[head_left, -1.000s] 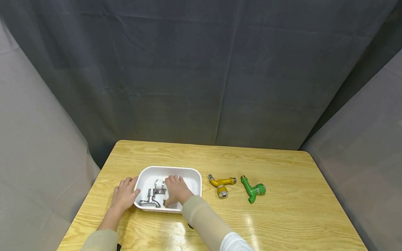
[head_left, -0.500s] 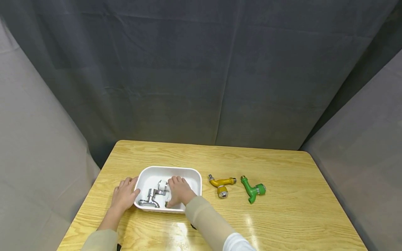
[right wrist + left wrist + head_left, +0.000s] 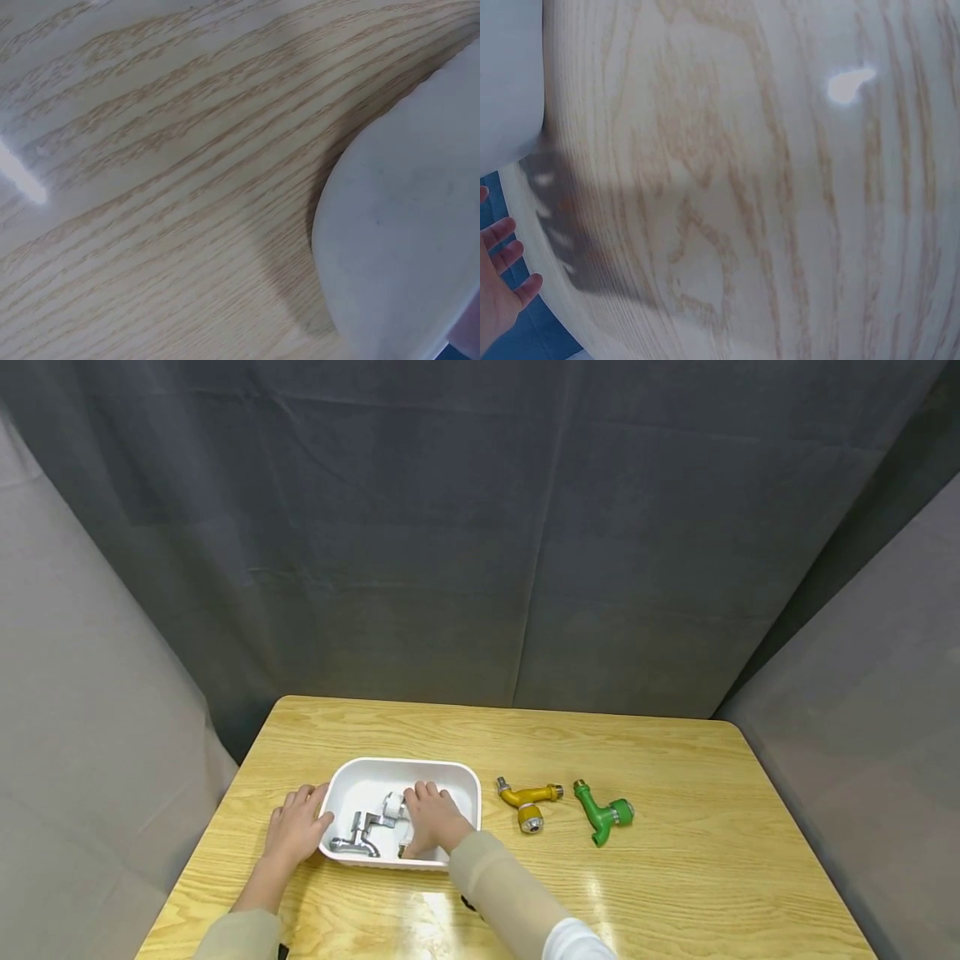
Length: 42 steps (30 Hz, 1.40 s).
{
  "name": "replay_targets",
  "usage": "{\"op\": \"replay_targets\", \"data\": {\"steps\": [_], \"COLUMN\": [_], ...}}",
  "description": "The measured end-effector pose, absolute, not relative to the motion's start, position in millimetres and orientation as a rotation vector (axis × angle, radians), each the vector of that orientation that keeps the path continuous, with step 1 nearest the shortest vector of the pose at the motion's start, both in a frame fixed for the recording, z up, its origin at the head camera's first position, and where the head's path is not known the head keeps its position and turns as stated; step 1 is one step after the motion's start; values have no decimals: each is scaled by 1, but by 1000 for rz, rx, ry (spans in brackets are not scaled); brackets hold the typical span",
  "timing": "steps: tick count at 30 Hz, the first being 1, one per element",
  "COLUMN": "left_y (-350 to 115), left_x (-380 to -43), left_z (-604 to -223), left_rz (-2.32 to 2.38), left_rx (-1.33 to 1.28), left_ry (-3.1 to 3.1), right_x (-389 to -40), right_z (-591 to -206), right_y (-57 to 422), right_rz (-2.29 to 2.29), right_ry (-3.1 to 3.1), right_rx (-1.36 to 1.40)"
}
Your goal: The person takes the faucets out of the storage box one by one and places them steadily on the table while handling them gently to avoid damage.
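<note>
Hands at a white basin (image 3: 405,765), lower centre-left of the frame.
Inside it, a chrome tap (image 3: 354,845) lies lower left. The left hand (image 3: 296,827), fingers loosely spread, touches the left rim, seemingly to steady it. The right hand (image 3: 435,818) covers a white tap (image 3: 393,804); whether it pinches, I cannot tell. Outside, right of centre: green tap (image 3: 602,816), yellow tap (image 3: 534,794).

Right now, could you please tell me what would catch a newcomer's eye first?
The green faucet and yellow faucet would probably stand out first, lying side by side on the table, right of the white tray. Next might come the chrome faucet in the tray's near left corner and the right hand inside the tray.
</note>
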<state>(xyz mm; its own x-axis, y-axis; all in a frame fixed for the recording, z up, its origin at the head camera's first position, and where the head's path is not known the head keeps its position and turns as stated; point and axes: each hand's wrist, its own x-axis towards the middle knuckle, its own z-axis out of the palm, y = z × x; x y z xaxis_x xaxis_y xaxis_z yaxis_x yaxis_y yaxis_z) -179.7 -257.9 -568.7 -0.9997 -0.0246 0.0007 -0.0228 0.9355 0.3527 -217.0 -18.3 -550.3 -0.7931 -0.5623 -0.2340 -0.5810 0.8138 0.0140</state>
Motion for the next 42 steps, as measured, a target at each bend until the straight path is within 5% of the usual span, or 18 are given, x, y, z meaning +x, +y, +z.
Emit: {"op": "replay_targets", "data": {"steps": [42], "left_y": [-258], "left_x": [-179], "left_z": [-570], "left_rz": [-562], "left_rx": [23], "left_ry": [-3084], "right_x": [-201], "right_z": [-482], "right_y": [39], "right_rz": [-161], "right_ry": [2944], "right_rx": [-1061]}}
